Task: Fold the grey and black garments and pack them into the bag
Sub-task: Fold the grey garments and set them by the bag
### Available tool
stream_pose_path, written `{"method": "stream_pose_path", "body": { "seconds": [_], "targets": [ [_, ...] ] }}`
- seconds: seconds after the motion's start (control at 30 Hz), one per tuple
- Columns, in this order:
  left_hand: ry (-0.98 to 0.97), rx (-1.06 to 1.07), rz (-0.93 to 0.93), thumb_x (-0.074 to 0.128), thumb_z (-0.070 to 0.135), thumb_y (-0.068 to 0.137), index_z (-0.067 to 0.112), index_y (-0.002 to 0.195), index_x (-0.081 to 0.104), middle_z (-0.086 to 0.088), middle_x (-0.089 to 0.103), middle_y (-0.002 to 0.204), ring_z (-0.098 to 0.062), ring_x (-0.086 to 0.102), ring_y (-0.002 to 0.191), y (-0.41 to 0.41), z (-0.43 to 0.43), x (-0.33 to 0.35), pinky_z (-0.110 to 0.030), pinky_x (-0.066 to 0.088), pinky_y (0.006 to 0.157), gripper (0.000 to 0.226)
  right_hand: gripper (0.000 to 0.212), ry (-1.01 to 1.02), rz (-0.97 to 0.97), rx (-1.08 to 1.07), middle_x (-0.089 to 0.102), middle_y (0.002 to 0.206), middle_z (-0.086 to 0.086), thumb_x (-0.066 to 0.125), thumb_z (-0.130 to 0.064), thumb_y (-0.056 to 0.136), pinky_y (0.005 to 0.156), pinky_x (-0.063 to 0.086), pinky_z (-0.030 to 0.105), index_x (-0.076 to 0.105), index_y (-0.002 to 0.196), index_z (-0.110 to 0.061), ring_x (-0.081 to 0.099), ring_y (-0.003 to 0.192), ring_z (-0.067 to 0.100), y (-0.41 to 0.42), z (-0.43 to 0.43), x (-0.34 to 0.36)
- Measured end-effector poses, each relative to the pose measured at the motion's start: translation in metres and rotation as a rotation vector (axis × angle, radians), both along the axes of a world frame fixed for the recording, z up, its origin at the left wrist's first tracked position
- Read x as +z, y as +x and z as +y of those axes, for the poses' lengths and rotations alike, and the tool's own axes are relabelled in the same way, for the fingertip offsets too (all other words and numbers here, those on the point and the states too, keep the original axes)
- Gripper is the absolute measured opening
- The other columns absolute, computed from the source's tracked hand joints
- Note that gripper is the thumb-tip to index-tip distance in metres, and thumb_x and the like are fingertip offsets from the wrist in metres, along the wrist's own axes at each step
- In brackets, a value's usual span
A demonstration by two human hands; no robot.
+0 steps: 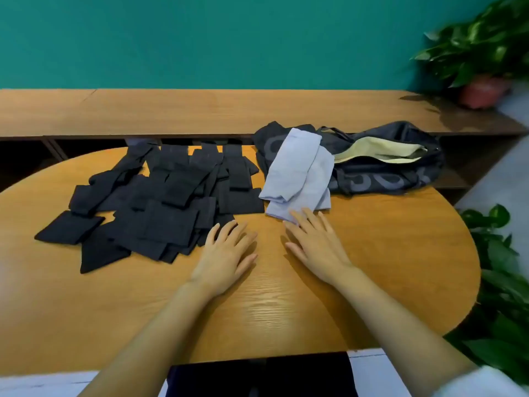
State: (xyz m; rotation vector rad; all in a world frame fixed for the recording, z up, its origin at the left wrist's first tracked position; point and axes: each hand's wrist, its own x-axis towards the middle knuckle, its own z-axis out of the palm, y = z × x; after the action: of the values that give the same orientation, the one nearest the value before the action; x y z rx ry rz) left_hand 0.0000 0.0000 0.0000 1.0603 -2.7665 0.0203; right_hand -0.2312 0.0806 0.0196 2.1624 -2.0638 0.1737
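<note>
Black garments (160, 207): lying in a loose pile forward-left of the left hand. Many overlapping rectangles, most looking folded already; count not readable.

Left hand (226, 250): lying flat on the table (286, 310), fingers straight and slightly spread, gripping nothing. Its fingertips are reaching the near edge of the black pile, but whether they are touching or just short of it, I cannot tell.

Right hand (315, 245): lying flat just beside the left, fingers straight and spread, holding nothing. Its fingertips are overlapping the near corner of the grey garments (297, 173).

Grey garments: at least two pieces lying askew, one over the other, straight ahead of the right hand. Their far ends are resting on the left end of the bag (400, 173).

Bag: sitting forward-right of the right hand, well apart from it. Its mouth is gaping and showing pale yellow lining, with nothing visible inside.

Judgement: this is looking like the opening of the fold step, with nothing packed yet. The right hand is sitting on the grey edge, so grey is probably going first.

- The right hand will be pinching the near edge of the top grey piece.
- It will be drawing the piece back onto the bare table between the hands, then flattening and folding it.
- The left hand will likely be pinning the lower grey piece so the two aren't dragging together.
- The folded piece then goes forward-right into the bag's mouth.
</note>
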Motion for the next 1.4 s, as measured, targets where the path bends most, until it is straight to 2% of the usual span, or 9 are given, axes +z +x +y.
{"method": "stream_pose_path", "body": {
  "seconds": [0.17,0.27,0.43,0.63,0.73,0.87,0.97,1.13,1.4],
  "targets": [
    [-0.037,-0.005,0.01,0.027,0.052,0.098,0.028,0.135,0.053,-0.003,0.049,0.144,-0.026,0.039,0.135,0.0,-0.009,0.003,-0.052,0.031,0.112,0.05,0.046,0.047,0.002,-0.049,0.017,0.162,-0.001,0.041,-0.046,0.101,0.119,0.003,0.048,0.052,0.137,-0.02,0.006,0.15,0.027,-0.006,-0.036,0.016],
    [-0.059,-0.006,0.024,0.028,0.051,0.099,0.028,0.135,0.051,-0.002,0.049,0.144,-0.025,0.039,0.136,0.004,-0.015,0.004,-0.052,0.031,0.112,0.048,0.056,0.1,0.015,-0.078,0.01,0.163,-0.004,0.031,-0.047,0.103,0.119,-0.007,0.044,0.031,0.151,-0.019,-0.004,0.15,0.023,-0.009,-0.05,0.017],
    [-0.051,0.013,0.028,0.029,0.051,0.098,0.028,0.139,0.048,-0.001,0.044,0.147,-0.025,0.036,0.138,0.007,-0.012,0.011,-0.051,0.027,0.114,0.051,0.057,0.02,-0.065,-0.024,0.02,0.161,-0.005,0.031,-0.046,0.104,0.116,-0.011,0.037,0.025,0.153,-0.019,0.005,0.15,0.017,-0.004,-0.047,0.023],
    [0.052,0.12,0.116,0.058,0.041,0.093,0.022,0.153,0.022,0.0,0.026,0.158,-0.022,0.023,0.145,-0.005,0.006,0.015,-0.045,0.019,0.12,0.072,0.053,-0.007,-0.198,0.183,0.028,0.156,-0.014,0.025,-0.049,0.101,0.119,-0.009,0.037,0.036,0.148,-0.029,0.009,0.146,0.004,0.019,0.007,0.018],
    [0.013,0.124,0.183,0.077,0.028,0.08,0.02,0.142,0.04,-0.006,0.044,0.147,-0.028,0.039,0.135,-0.007,0.022,0.012,-0.049,0.036,0.109,0.073,0.05,-0.048,-0.308,0.271,0.034,0.152,-0.017,0.025,-0.049,0.103,0.121,-0.005,0.035,0.043,0.145,-0.028,0.018,0.144,-0.001,0.028,0.04,0.006],
    [-0.139,0.033,0.323,0.079,0.014,0.075,0.022,0.098,0.068,-0.003,0.062,0.124,-0.025,0.048,0.12,0.004,0.045,-0.003,-0.045,0.033,0.103,0.027,0.041,-0.104,-0.437,0.256,0.045,0.145,-0.017,0.037,-0.046,0.101,0.121,0.001,0.032,0.06,0.131,-0.028,0.03,0.139,-0.005,0.033,0.077,-0.012],
    [-0.168,-0.012,0.358,0.079,0.013,0.073,0.022,0.097,0.069,0.004,0.066,0.106,-0.021,0.054,0.106,0.013,0.07,-0.009,-0.041,0.03,0.1,0.027,0.028,-0.13,-0.49,0.196,0.056,0.129,-0.016,0.053,-0.045,0.094,0.12,0.014,0.033,0.06,0.114,-0.027,0.044,0.127,-0.002,0.037,0.094,-0.021],
    [-0.148,-0.046,0.394,0.083,0.014,0.069,0.023,0.094,0.071,0.01,0.067,0.087,-0.015,0.054,0.092,0.019,0.105,-0.017,-0.041,0.031,0.097,0.029,0.044,-0.092,-0.399,0.091,0.058,0.12,-0.01,0.067,-0.04,0.088,0.117,0.017,0.026,0.053,0.125,-0.023,0.047,0.117,0.007,0.055,0.108,-0.025],
    [0.019,0.079,0.411,0.084,0.016,0.068,0.027,0.098,0.069,0.014,0.066,0.098,-0.011,0.055,0.095,0.038,0.121,-0.024,-0.029,0.028,0.088,0.035,0.023,-0.18,-0.443,0.026,0.066,0.1,-0.013,0.072,-0.013,0.083,0.104,0.032,0.03,0.067,0.102,-0.025,0.055,0.1,0.007,0.063,0.117,-0.037]
  ]
}}
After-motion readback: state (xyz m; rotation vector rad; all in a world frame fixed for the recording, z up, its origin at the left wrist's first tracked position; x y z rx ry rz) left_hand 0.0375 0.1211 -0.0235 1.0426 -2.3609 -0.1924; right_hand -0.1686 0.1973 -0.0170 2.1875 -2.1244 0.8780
